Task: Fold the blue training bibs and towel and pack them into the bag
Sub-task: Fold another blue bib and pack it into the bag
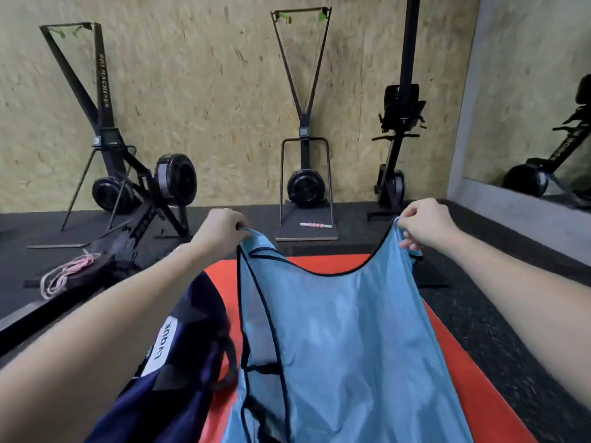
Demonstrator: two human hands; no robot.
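Observation:
A light blue training bib [335, 340] with black trim hangs spread out in front of me, held up by its two shoulder straps. My left hand [220, 230] pinches the left strap and my right hand [422, 223] pinches the right strap. Under my left forearm lies a dark navy bag [179, 356] with a white label, resting on the left part of a red mat [460, 378]. The bib hides most of the mat. No towel shows in this view.
Ski-type exercise machines stand against the chipboard wall: one at the left [128, 174], one in the middle [305, 187], one at the right [396, 155]. A pink skipping rope [64, 273] lies on the black floor at left. A mirror [550, 123] is on the right wall.

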